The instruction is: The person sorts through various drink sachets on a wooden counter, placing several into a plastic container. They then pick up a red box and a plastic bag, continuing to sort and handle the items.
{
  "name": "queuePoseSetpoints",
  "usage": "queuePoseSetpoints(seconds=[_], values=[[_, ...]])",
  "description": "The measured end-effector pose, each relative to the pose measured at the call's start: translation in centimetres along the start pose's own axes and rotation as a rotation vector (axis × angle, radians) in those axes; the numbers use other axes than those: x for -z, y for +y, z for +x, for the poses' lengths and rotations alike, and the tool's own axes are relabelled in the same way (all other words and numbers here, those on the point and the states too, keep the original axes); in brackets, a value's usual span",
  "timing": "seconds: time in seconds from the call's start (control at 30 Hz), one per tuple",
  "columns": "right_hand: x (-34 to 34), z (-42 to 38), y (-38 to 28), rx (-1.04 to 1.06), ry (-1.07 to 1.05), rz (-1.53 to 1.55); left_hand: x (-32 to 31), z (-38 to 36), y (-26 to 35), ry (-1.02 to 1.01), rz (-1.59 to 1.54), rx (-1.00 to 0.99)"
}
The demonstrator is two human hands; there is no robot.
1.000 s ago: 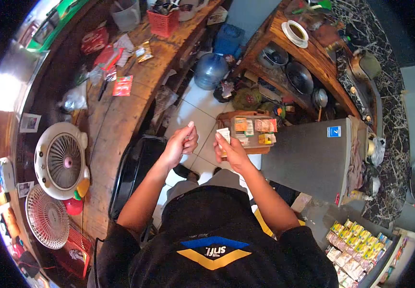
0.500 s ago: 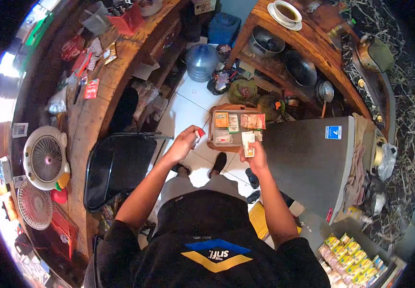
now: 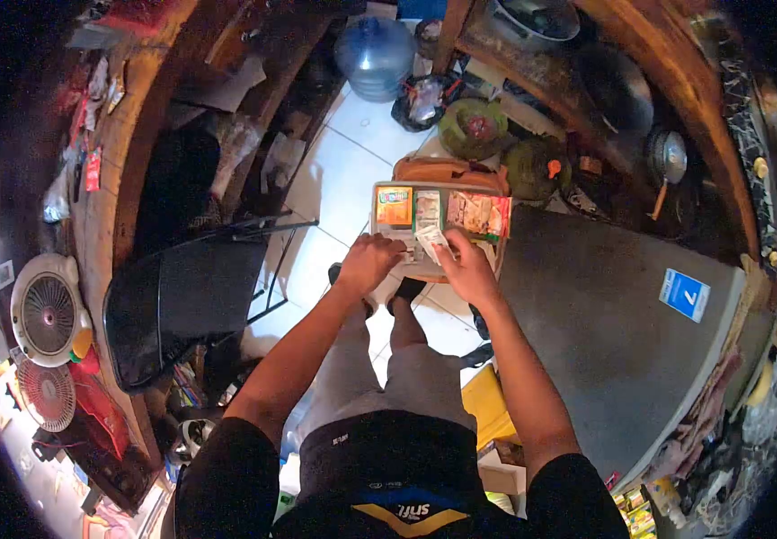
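A shallow tray [image 3: 439, 187] with compartments sits in front of me, holding packets in groups. In it lie an orange packet [image 3: 395, 206], white-and-green sachets [image 3: 427, 207] and red-and-pink sachets [image 3: 476, 214]. My left hand [image 3: 372, 263] reaches over the near left compartment, fingers closed and pointing down; whatever they hold is hidden. My right hand [image 3: 471, 269] pinches a small white sachet bundle [image 3: 430, 237] above the near middle of the tray.
Beneath the tray is a brown support [image 3: 451, 171]. A grey refrigerator [image 3: 604, 341] stands at the right, a black folding chair [image 3: 182, 305] at the left. Beyond are a blue water jug [image 3: 375, 58], green gas cylinders [image 3: 473, 128] and a wooden shelf with pans [image 3: 617, 85].
My left hand has moved right, from beside the tray to over its near left compartment. My right hand has shifted the white sachets slightly inward. The view has tilted down and closer.
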State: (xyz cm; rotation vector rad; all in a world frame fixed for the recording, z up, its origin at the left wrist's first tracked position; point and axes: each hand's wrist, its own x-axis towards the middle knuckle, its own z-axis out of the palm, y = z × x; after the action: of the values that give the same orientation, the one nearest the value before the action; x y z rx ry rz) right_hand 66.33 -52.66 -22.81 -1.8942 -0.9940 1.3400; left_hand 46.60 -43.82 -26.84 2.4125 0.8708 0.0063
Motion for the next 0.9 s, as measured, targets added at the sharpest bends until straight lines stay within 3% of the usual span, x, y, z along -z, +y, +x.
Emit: queuePoseSetpoints(seconds=[0.07, 0.2, 0.3, 0.4, 0.5, 0.53, 0.6, 0.8, 0.9], values=[[-0.8, 0.2, 0.8, 0.106, 0.003, -0.211, -2.2, 0.0, -1.3, -0.080, 0.189, -0.098], [-1.3, 0.7, 1.1, 0.254, -0.077, -0.389, -4.0, 0.0, -2.1, -0.141, 0.142, -0.051], [-1.8, 0.5, 2.0, 0.176, -0.174, -0.499, -3.2, -0.3, -2.2, -0.014, 0.070, -0.149], [-3.0, 0.6, 3.2, 0.313, -0.057, -0.622, -2.1, -0.1, -2.0, -0.138, 0.109, -0.120], [-3.4, 1.1, 3.4, 0.373, -0.010, -0.586, -1.2, -0.3, -2.0, -0.144, 0.133, -0.131], [-3.4, 1.2, 3.1, 0.375, -0.012, -0.586, -0.8, -0.3, -2.4, -0.064, 0.053, -0.140], [-3.4, 1.7, 2.5, 0.236, -0.192, -0.571, 0.2, -0.3, -2.8, 0.016, -0.028, -0.150], [-6.6, 2.0, 3.8, 0.426, -0.113, -0.573, 2.1, -0.9, -2.8, 0.062, -0.146, 0.005], [-8.0, 1.9, 4.7, 0.404, -0.066, -0.582, 2.1, -1.5, -2.5, 0.105, -0.179, 0.008]])
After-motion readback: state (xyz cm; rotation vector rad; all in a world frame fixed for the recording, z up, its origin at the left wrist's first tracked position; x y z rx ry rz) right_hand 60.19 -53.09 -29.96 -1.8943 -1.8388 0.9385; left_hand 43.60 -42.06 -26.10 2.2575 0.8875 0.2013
